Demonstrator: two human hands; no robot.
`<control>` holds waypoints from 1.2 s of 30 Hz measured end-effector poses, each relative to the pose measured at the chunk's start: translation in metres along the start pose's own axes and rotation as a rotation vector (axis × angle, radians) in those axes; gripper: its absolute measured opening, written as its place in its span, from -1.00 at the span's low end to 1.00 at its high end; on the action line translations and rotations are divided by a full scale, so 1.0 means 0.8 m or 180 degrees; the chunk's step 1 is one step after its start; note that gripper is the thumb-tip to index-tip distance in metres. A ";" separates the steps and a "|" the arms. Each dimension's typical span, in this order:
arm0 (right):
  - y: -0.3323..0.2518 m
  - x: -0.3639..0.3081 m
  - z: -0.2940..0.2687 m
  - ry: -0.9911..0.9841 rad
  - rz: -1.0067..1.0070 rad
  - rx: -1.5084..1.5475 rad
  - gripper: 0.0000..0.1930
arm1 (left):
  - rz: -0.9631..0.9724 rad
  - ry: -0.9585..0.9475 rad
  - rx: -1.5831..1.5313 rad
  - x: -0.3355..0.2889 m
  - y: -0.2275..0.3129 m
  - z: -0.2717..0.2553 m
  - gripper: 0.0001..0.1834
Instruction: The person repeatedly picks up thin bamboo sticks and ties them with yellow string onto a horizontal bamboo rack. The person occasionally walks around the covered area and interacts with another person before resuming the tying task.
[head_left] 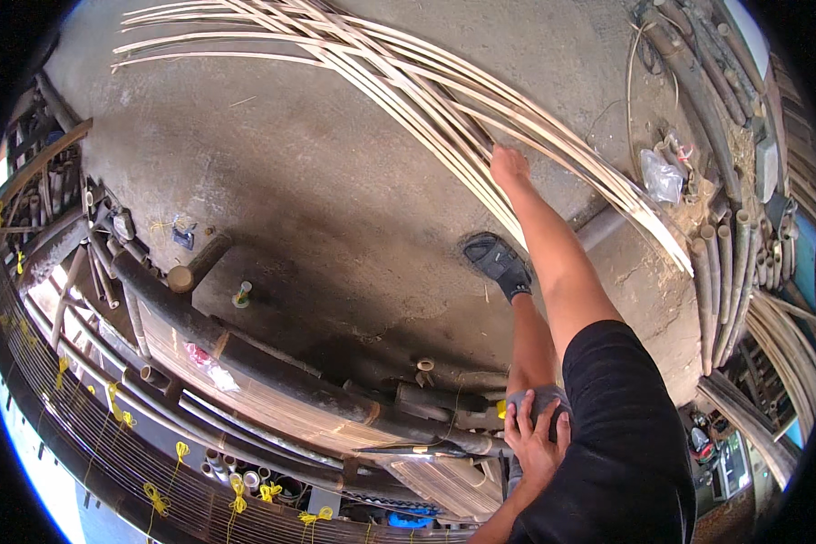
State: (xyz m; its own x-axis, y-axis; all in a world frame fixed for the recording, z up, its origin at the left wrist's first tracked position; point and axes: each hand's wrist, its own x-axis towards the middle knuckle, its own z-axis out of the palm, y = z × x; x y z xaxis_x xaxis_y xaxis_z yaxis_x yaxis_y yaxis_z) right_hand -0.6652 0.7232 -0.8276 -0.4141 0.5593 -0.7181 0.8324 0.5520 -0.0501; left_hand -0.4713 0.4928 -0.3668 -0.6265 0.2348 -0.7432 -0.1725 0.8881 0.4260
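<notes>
My right arm, in a black sleeve, stretches down and forward to a pile of long, split bamboo strips (399, 111) on the floor. My right hand (510, 166) is closed around some of them, beside a darker strip; its fingers partly hide what is gripped. More pale strips (648, 213) fan out to the right of that hand and cross the others farther off. My left hand (537, 440) rests on my bent knee, fingers spread, holding nothing. A dark shoe (497, 260) on my foot stands beside the strip ends.
Thick dark bamboo poles (272, 367) lie along the near left side. A short cut pole (199, 263) and a small bottle (242, 295) stand near them. At right are upright bamboo tubes (725, 272) and a clear plastic bag (662, 175). Yellow ties (156, 498) hang on a slatted rack.
</notes>
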 end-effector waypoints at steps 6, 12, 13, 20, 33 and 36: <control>0.001 -0.084 -0.032 -0.0047 -0.0581 0.0551 -0.78 | 0.0027 -0.0151 -0.0030 -0.008 -0.004 -0.002 -0.69; -0.073 -0.265 -0.172 0.1298 -0.1552 0.1830 -0.82 | -0.1097 -0.0561 -0.3371 -0.030 0.077 -0.085 -0.48; -0.088 -0.296 -0.208 0.1296 -0.1656 0.2101 -0.81 | -0.1248 -0.0437 -0.3830 -0.041 0.126 -0.125 -0.44; -0.184 -0.450 -0.392 0.1482 -0.1792 0.2569 -0.84 | 0.0258 0.0467 -0.1374 -0.146 0.238 -0.259 -0.58; -0.363 -0.641 -0.610 0.2015 -0.3083 0.2777 -0.75 | 0.0476 0.3059 -0.3808 -0.272 0.073 -0.405 -0.68; -0.440 -0.692 -0.627 0.2401 -0.3540 0.2978 -0.79 | 0.0297 0.3497 -0.3872 -0.325 0.014 -0.431 -0.75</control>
State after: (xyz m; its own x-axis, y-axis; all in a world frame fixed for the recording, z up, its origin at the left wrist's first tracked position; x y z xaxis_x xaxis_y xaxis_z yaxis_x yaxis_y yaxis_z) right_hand -0.9139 0.5294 -0.0645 -0.7689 0.4786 0.4240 -0.1768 0.4782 -0.8603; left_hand -0.5724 0.3054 0.0092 -0.7837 -0.5814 -0.2186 -0.2330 -0.0511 0.9711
